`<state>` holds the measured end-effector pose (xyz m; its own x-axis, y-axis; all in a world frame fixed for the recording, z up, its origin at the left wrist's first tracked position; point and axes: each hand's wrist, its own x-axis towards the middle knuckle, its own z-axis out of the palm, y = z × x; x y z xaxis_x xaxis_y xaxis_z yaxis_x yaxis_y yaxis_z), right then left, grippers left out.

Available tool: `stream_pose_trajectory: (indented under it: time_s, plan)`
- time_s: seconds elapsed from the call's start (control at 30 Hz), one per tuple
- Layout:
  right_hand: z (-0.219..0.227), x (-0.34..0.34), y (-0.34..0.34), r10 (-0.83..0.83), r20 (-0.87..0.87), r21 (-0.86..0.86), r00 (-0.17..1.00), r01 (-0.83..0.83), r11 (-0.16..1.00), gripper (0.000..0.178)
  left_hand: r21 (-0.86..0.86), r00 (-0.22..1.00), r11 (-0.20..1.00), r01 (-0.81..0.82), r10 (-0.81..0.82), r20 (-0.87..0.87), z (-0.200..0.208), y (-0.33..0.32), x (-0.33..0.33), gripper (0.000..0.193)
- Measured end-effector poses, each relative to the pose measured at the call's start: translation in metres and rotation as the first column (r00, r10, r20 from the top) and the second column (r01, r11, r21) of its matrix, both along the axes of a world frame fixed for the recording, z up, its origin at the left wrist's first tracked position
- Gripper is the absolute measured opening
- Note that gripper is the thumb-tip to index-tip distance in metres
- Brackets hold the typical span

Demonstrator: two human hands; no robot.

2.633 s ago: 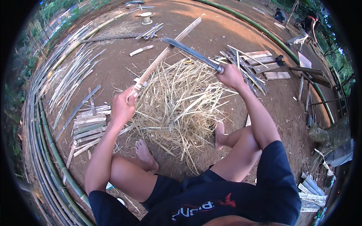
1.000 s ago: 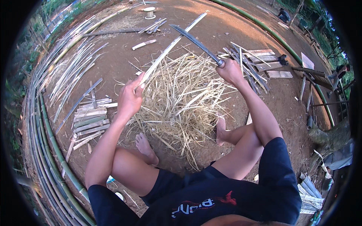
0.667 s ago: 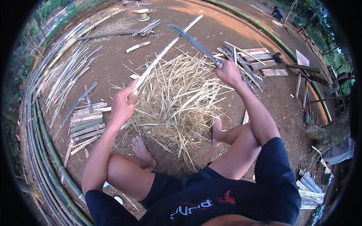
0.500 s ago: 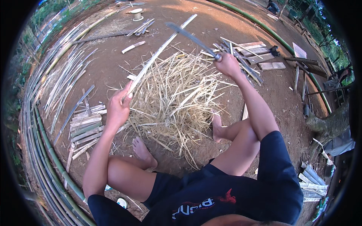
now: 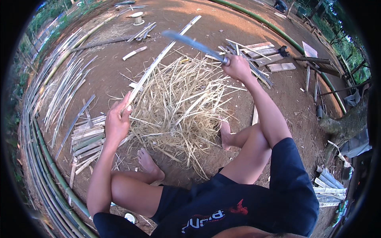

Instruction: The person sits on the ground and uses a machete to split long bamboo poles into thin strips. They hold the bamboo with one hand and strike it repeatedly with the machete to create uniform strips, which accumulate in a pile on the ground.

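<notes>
My left hand (image 5: 118, 121) is closed round the lower end of a long pale bamboo strip (image 5: 152, 67), which slants up and away to the right. In my right hand (image 5: 237, 68) is the handle of a long machete (image 5: 194, 44). Its blade points up and to the left, crossing the upper part of the strip; whether the two touch I cannot tell. The blade is slightly blurred. Beneath both hands lies a heap of pale shavings (image 5: 178, 107) on the ground between my bare feet.
Stacked split bamboo pieces (image 5: 89, 139) lie left of the heap. Long thin strips (image 5: 65, 95) and bamboo poles (image 5: 59, 174) line the left side. Short boards (image 5: 270, 59) lie at the far right, near a long green pole (image 5: 262, 20). A spool (image 5: 137, 18) stands at the back.
My left hand has shifted slightly left with the strip. The machete has moved a little left and down, its blade still across the strip. The whole view has shifted slightly.
</notes>
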<state>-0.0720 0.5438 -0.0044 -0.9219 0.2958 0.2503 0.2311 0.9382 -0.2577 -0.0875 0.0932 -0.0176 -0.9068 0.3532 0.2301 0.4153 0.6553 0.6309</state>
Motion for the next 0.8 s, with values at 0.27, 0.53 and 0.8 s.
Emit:
stream_pose_trajectory:
  time_s: [0.27, 0.53, 0.8]
  plan:
    - [-0.008, 0.001, 0.017, -0.044, -0.058, -0.040, 0.997, 0.041, 0.998, 0.029, -0.135, 0.995, 0.986, -0.096, 0.096, -0.010, 0.006, -0.005, 0.008, 0.047]
    - [-0.006, 0.025, -0.005, 0.000, -0.071, -0.179, 0.998, -0.013, 0.984, 0.020, 0.029, 0.992, 0.992, -0.119, 0.118, 0.033, -0.003, -0.015, -0.001, 0.052]
    - [-0.016, 0.011, -0.058, 0.242, 0.160, -0.037, 0.957, -0.239, 0.970, 0.019, 0.192, 1.000, 0.981, 0.017, -0.019, 0.005, -0.013, -0.007, -0.009, 0.054]
